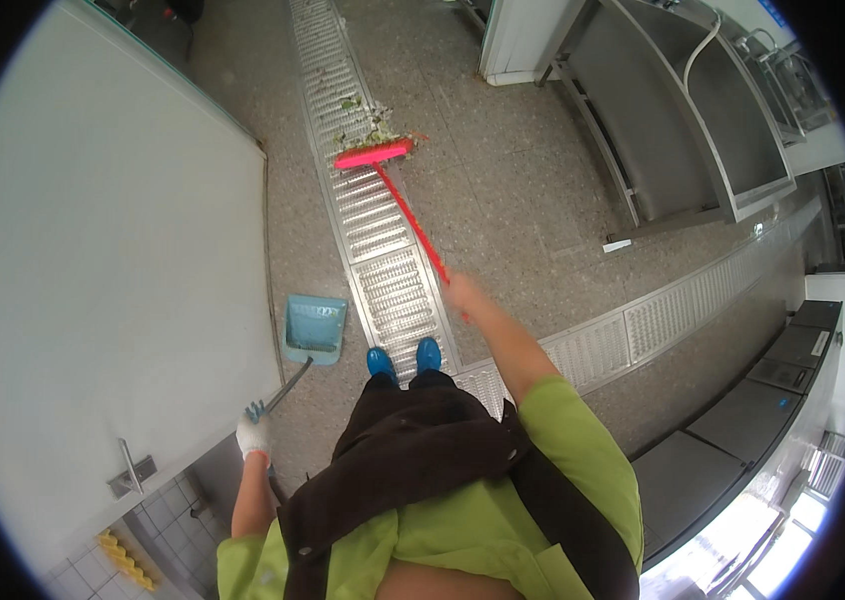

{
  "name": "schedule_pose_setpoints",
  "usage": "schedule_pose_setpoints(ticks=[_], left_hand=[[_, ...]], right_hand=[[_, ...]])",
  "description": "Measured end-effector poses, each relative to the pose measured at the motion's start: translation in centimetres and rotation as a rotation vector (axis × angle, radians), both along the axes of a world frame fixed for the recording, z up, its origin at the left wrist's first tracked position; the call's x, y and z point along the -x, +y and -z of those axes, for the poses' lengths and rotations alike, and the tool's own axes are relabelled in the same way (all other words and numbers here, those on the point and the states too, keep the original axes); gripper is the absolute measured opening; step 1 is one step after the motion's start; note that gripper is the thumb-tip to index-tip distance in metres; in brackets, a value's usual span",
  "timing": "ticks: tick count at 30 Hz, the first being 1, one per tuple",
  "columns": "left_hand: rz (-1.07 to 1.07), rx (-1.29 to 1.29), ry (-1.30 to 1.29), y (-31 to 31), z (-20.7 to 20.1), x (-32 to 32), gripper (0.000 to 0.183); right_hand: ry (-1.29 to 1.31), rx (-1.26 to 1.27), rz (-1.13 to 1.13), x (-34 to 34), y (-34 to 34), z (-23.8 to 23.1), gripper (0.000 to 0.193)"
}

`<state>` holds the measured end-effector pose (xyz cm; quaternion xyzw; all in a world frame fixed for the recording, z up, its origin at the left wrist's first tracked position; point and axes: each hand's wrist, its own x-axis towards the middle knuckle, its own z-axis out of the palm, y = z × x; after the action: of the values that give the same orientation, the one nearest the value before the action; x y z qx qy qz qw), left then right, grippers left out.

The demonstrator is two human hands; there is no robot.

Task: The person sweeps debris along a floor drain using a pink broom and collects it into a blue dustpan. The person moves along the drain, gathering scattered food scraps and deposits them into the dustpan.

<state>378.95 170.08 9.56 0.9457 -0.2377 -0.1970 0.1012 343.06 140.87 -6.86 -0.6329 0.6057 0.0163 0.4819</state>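
Observation:
My right hand (463,292), bare, is closed around the red handle of a broom (375,154). Its pink-red head lies across the metal drain grating, against a scatter of green and pale food scraps (375,130) just beyond the bristles. On the left, my left hand (254,432) wears a white glove with blue-grey fingers. It grips the dark handle of a light blue dustpan (316,328). The pan rests on the floor between the white wall and the grating, and only a few small bits show in it.
Drain grating (390,290) runs ahead under my blue shoes, and another strip (658,328) branches right. A white door or wall panel (113,240) with a metal handle borders the left. Far right stands a steel sink (643,110) on legs; grey cabinets (743,420) line the near right.

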Motion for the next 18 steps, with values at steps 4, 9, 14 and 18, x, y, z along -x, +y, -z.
schedule_pose_setpoints(ticks=[4,9,14,18], left_hand=[[0.003,-0.067,0.021,2.0,0.6,-0.1,0.029],[-0.095,-0.074,0.032,1.9,-0.3,0.5,0.030],[-0.182,-0.096,0.092,-1.0,-0.7,-1.4,0.028],[-0.193,-0.079,0.142,-1.8,1.1,-5.2,0.027]], right_hand=[[-0.310,0.156,-0.003,2.9,7.6,-2.9,0.058],[0.048,-0.208,0.056,7.9,12.8,-3.3,0.051],[-0.072,-0.099,0.022,-3.2,3.6,-1.5,0.043],[-0.093,0.034,0.064,-15.9,-7.8,-1.5,0.031]])
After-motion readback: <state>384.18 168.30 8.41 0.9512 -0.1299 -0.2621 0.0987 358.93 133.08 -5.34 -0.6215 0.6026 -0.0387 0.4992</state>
